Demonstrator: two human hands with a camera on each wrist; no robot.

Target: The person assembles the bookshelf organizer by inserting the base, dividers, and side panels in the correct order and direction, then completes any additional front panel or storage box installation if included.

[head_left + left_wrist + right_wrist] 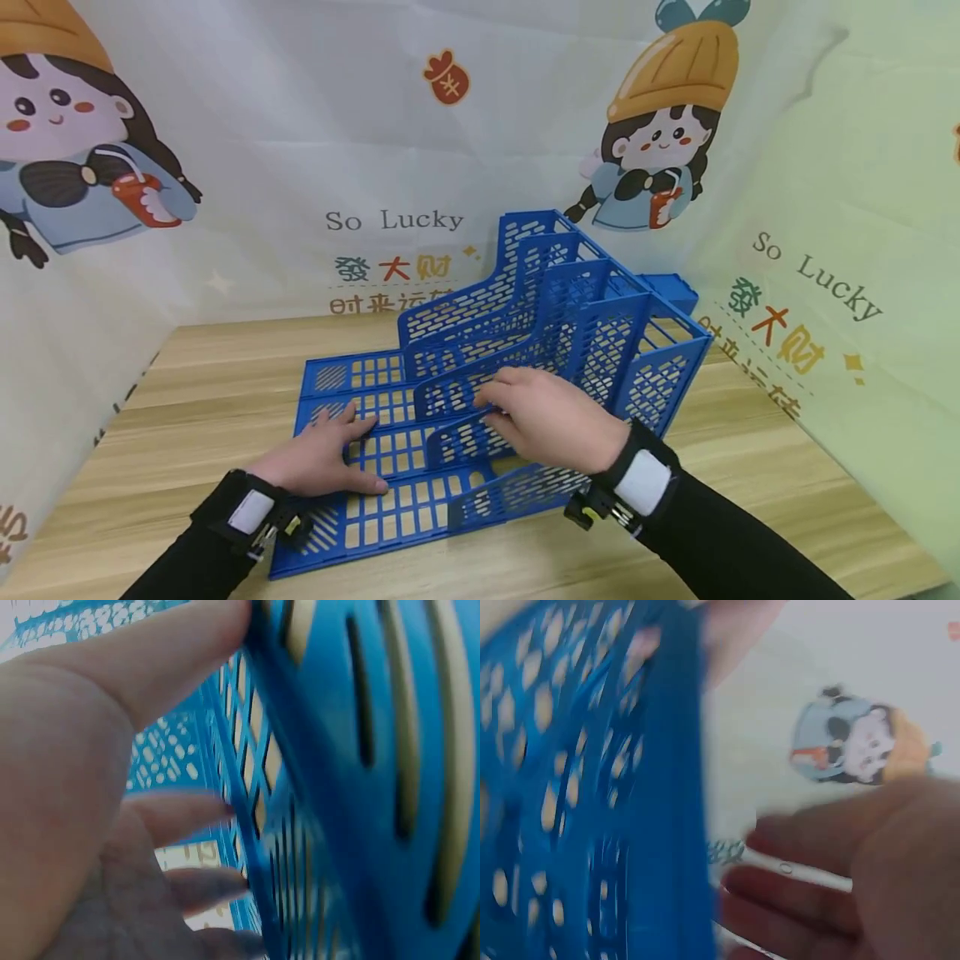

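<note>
A blue plastic file rack (382, 508) lies with its slotted base on the table; several perforated dividers (457, 392) stand upright on it towards the right. My left hand (322, 454) rests on the left part of the base, fingers spread and thumb near the front. Its fingertips meet the blue lattice in the left wrist view. Above the front dividers hovers my right hand (551, 421), fingers loosely bent, with no grip on a divider visible. Close beside its fingers (795, 892), a blurred blue panel (667, 787) fills the left of the right wrist view.
The wood-grain table (195, 392) extends to both sides of the rack. Behind it hangs a white printed cloth (300, 150), which continues along the right side. A small blue box-like part (671, 292) sits behind the rack's tall right end.
</note>
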